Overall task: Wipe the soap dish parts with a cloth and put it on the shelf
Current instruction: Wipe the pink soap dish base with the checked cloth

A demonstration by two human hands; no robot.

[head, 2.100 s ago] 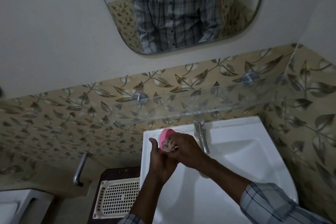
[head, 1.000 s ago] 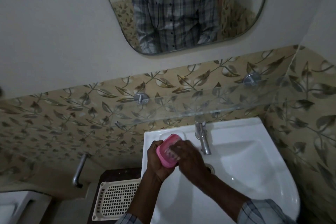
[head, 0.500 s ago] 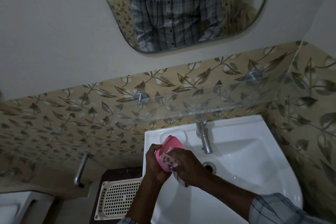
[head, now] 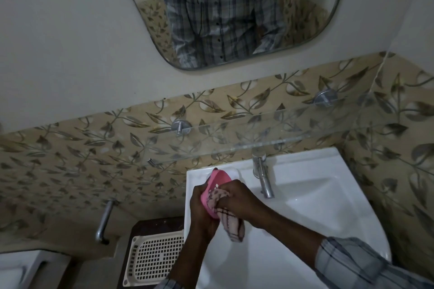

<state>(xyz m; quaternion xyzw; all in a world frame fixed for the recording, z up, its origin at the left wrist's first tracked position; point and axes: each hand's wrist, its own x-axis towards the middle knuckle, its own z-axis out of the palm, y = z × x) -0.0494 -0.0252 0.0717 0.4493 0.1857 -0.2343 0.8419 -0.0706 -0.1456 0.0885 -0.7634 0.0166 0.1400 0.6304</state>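
Well, the left hand [head: 199, 209] grips the soap dish [head: 219, 179] tilted over the sink [head: 317, 197], probably for drips; the right hand [head: 239, 199] clutches the cloth [head: 232, 226] against it.

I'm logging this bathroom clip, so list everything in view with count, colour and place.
sink: 1, white, lower right
mirror: 1, silvery, upper wall
glass shelf: 1, clear, above sink
shelf brackets: 2, metal, tiled wall
tap: 1, metal, sink's back rim
soap dish part: 1, pink, held over sink
cloth: 1, pale checked, against soap dish part
basket: 1, white, left of sink
pipe: 1, metal, left wall
left hand: 1, grips soap dish part
right hand: 1, grips cloth
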